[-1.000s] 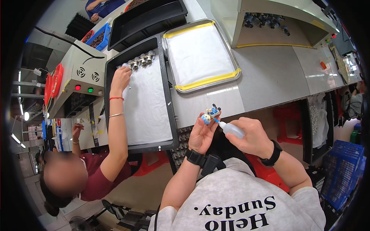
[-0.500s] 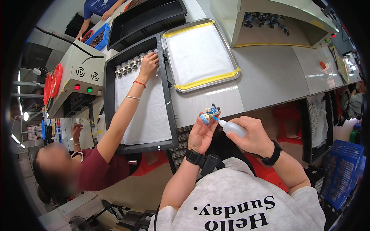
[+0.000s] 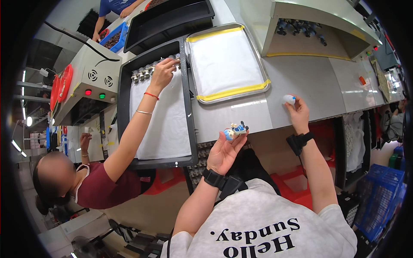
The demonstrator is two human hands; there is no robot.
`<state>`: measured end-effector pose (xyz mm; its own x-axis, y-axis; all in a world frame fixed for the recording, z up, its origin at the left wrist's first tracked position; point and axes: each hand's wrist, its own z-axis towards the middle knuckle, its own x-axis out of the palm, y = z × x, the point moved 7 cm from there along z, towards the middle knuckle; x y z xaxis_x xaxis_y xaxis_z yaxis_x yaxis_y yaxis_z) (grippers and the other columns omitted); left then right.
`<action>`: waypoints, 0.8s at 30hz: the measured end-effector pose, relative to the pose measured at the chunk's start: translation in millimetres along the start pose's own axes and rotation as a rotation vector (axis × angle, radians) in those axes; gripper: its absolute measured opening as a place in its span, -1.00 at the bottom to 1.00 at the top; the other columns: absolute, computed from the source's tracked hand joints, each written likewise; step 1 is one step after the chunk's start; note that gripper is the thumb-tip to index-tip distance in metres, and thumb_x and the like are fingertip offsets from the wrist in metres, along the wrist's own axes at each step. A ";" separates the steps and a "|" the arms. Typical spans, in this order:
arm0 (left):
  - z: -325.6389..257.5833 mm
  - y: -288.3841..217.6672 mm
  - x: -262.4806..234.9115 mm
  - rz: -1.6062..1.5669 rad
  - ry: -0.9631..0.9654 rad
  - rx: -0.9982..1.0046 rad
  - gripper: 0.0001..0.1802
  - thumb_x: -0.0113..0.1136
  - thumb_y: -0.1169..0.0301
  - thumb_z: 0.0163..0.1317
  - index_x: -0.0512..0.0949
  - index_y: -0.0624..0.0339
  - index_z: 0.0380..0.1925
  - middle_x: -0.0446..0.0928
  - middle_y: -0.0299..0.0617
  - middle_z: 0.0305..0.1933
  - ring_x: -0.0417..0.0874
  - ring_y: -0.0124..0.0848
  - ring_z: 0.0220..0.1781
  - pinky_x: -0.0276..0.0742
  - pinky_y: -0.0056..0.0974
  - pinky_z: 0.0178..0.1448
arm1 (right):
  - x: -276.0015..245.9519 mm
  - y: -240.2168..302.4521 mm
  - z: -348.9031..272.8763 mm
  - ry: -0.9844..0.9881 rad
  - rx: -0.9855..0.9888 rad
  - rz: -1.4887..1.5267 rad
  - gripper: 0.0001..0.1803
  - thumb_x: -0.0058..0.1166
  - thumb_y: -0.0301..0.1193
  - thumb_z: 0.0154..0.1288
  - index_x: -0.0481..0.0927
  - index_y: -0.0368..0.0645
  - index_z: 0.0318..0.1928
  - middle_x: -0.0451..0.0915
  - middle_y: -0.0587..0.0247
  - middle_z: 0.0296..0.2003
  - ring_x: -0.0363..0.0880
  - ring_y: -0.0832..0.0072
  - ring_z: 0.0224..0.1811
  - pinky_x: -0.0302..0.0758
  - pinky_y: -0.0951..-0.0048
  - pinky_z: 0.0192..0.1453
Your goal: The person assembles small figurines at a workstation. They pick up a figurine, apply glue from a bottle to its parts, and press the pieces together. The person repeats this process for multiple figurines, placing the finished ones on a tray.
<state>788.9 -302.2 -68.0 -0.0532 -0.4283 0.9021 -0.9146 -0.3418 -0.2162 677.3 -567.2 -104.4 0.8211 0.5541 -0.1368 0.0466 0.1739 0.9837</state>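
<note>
A small painted figurine (image 3: 236,130), blue and white with a pale blue head end and black tips, lies sideways across the fingers of my left hand (image 3: 223,151). My thumb stands by its blue end, and the hand is closed around its lower side just beyond the bench's front edge. To the right, my right hand (image 3: 299,112) grips a white squeeze bottle (image 3: 289,99) over the grey bench top. A touch of blue shows at the bottle's end near my fingertips; the rest of its tip is hidden.
A metal tray (image 3: 228,64) with white lining and yellow tape lies ahead. Left of it, a co-worker's hand (image 3: 163,73) reaches into a black tray (image 3: 188,107) with a row of small figurines. A grey cabinet (image 3: 269,30) holding several figurines stands at the far right.
My right hand has carried the squeeze bottle away from the figurine, right and forward over the bench. My left hand still holds the figurine in nearly the same place.
</note>
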 end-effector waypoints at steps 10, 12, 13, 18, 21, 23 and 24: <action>-0.2 1.9 6.8 0.024 0.031 -0.055 -0.61 0.03 0.18 0.33 0.38 0.22 0.00 0.37 0.16 0.16 0.38 0.01 0.25 0.33 -0.07 0.35 | -18.7 -17.0 4.2 -0.163 0.030 -0.108 -0.51 0.21 -0.59 0.09 0.39 -0.33 0.06 0.48 0.09 -0.01 0.45 0.39 0.09 0.39 0.34 0.20; 1.1 2.8 9.2 0.046 0.037 -0.066 -0.62 0.05 0.19 0.32 0.39 0.22 -0.01 0.38 0.15 0.15 0.39 0.02 0.24 0.34 -0.07 0.34 | -24.1 4.5 -12.3 -0.358 -0.147 -0.274 -0.45 0.22 -0.57 0.04 0.36 -0.32 0.09 0.42 0.05 0.06 0.37 0.33 0.17 0.33 0.29 0.24; -0.6 2.2 8.8 0.052 0.040 -0.068 -0.62 0.05 0.19 0.32 0.39 0.21 -0.01 0.39 0.14 0.14 0.40 0.02 0.23 0.34 -0.07 0.34 | -14.9 20.0 -24.5 -0.304 -0.188 -0.255 -0.42 0.22 -0.56 0.02 0.35 -0.30 0.10 0.39 0.05 0.08 0.33 0.32 0.19 0.32 0.29 0.24; -0.2 8.6 12.0 0.112 0.082 -0.129 -0.63 0.07 0.20 0.32 0.39 0.18 0.00 0.43 0.06 0.10 0.43 -0.03 0.21 0.35 -0.07 0.33 | 64.2 106.7 -80.1 0.416 -0.079 0.068 -0.31 0.30 -0.40 0.02 0.34 -0.23 0.19 0.43 0.15 0.08 0.38 0.35 0.16 0.33 0.33 0.20; 0.2 13.6 8.6 0.111 0.076 -0.168 -0.64 0.06 0.20 0.32 0.38 0.17 0.00 0.45 -0.02 0.07 0.47 -0.12 0.18 0.37 -0.09 0.31 | 89.5 117.4 -86.9 0.647 -0.031 0.134 -0.49 0.25 -0.44 0.12 0.45 -0.24 0.11 0.49 0.10 0.06 0.48 0.36 0.10 0.39 0.39 0.17; -1.1 13.6 14.4 0.117 0.093 -0.196 -0.64 0.06 0.20 0.32 0.37 0.17 0.00 0.46 -0.05 0.07 0.49 -0.18 0.15 0.38 -0.10 0.30 | 91.3 116.8 -84.2 0.613 -0.096 0.112 -0.59 0.24 -0.44 0.13 0.53 -0.26 0.01 0.55 0.10 -0.03 0.52 0.36 0.04 0.40 0.38 0.16; -1.8 13.3 16.4 0.120 0.100 -0.209 -0.64 0.06 0.20 0.33 0.37 0.17 0.00 0.46 -0.07 0.07 0.50 -0.21 0.14 0.39 -0.10 0.29 | 90.4 118.5 -83.7 0.607 -0.087 0.123 -0.62 0.24 -0.46 0.13 0.54 -0.27 -0.01 0.56 0.10 -0.05 0.53 0.37 0.01 0.41 0.40 0.13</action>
<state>775.1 -312.2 -55.4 -0.1961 -0.3666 0.9095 -0.9619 -0.1084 -0.2511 709.5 -428.4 -10.0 0.3467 0.9336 -0.0901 -0.0954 0.1307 0.9868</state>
